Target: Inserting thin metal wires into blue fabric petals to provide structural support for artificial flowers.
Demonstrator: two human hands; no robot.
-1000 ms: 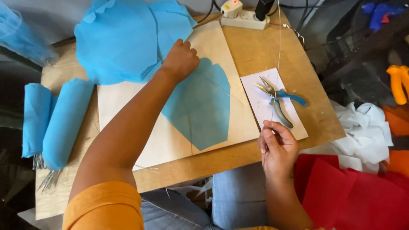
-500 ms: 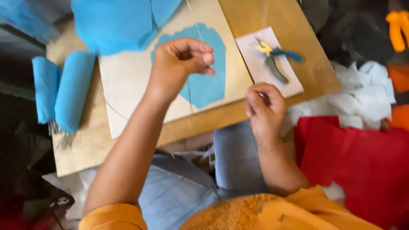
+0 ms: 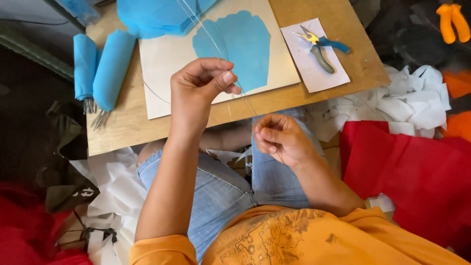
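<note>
Left hand (image 3: 198,88) drawn nearer, thin wire (image 3: 243,93) pinched between both hands' fingers (image 3: 230,78)

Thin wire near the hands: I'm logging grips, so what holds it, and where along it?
Left hand pinches the thin wire at mid-length; right hand pinches its lower end.

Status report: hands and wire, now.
Left hand pinching thin wire. Right hand pinching its lower end, over lap. Pliers aside on board. Nothing in the way.

A low wooden worktop (image 3: 343,29) sits over a cluttered floor. Red cloth (image 3: 407,172) spreads on one side beside crumpled white paper (image 3: 407,103); more white paper (image 3: 117,191) and dark bags (image 3: 64,162) lie opposite. Soft, even daylight falls throughout.
</note>
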